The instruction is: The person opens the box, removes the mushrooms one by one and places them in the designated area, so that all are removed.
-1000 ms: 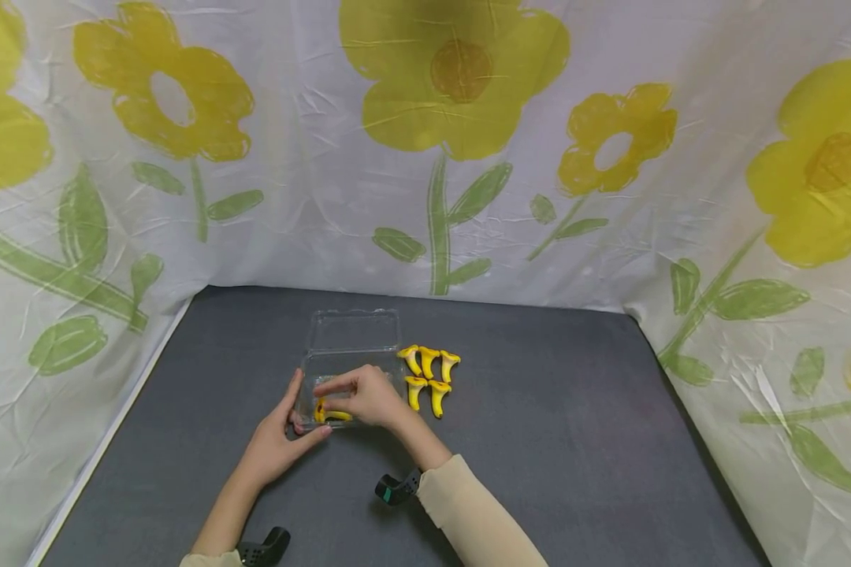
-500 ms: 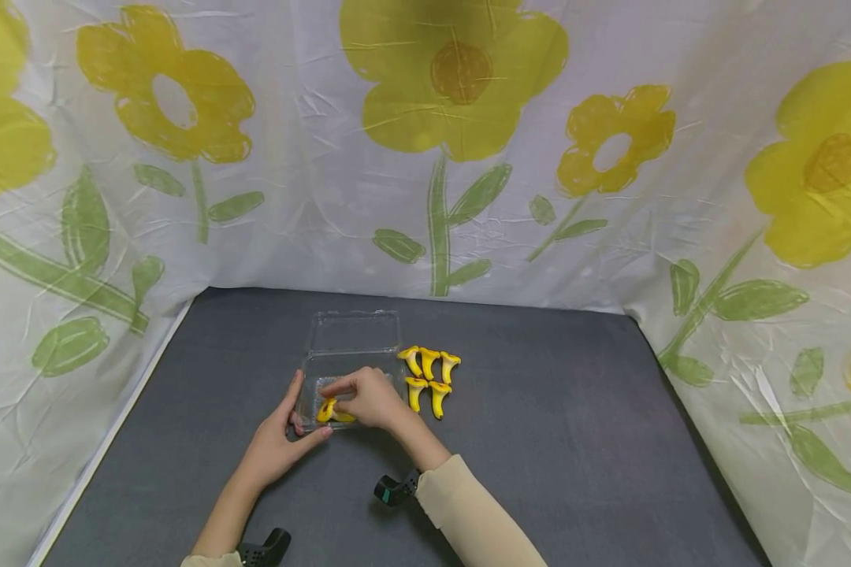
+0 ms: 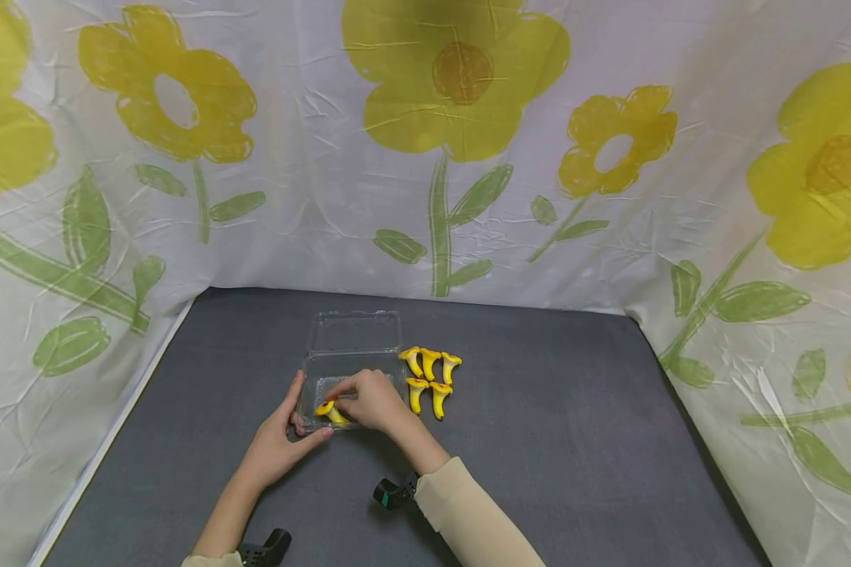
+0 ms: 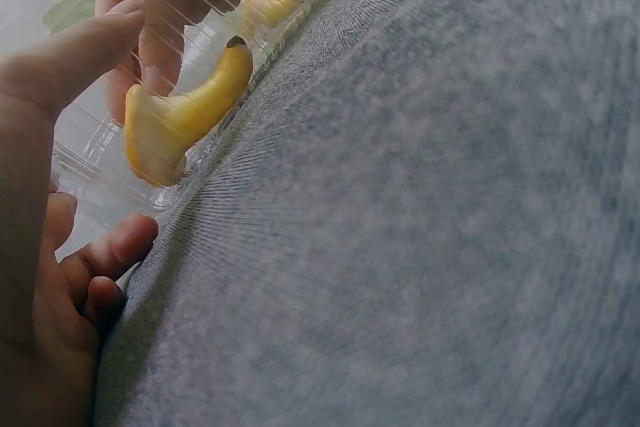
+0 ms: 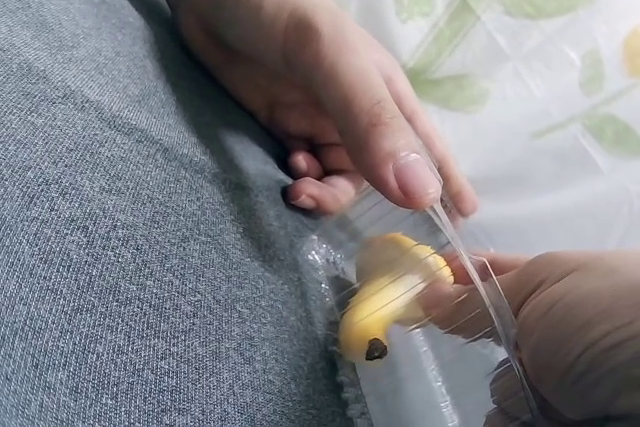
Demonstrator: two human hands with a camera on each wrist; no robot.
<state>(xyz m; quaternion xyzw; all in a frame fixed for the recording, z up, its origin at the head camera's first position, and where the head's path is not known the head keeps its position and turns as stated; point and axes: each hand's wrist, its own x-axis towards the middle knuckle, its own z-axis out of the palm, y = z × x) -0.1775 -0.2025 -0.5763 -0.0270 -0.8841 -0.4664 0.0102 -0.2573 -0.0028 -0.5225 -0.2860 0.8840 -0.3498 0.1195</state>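
A clear plastic clamshell box (image 3: pixel 379 368) lies open on the grey mat, its lid (image 3: pixel 354 331) folded back. My left hand (image 3: pixel 296 413) grips the box's front-left corner, with the thumb (image 5: pixel 395 162) on the rim and the fingers (image 4: pixel 105 267) curled beneath. Inside the box, my right hand (image 3: pixel 336 402) pinches a yellow mushroom-shaped toy (image 3: pixel 325 409) low against the front wall. Through the clear wall the toy (image 4: pixel 185 112) is also plain, and it (image 5: pixel 390 292) has a dark tip on its stem. Several more yellow toys (image 3: pixel 429 374) lie just right of the box.
The grey mat (image 3: pixel 574 409) is walled on three sides by a white cloth with yellow flowers (image 3: pixel 461 157). Black wrist mounts (image 3: pixel 393 492) sit near both forearms. Bare mat stretches to the right and left of the box.
My right hand has curled lower into the box and turned the yellow toy, settling it slightly toward the front-left corner. The left hand and the box have stayed put.
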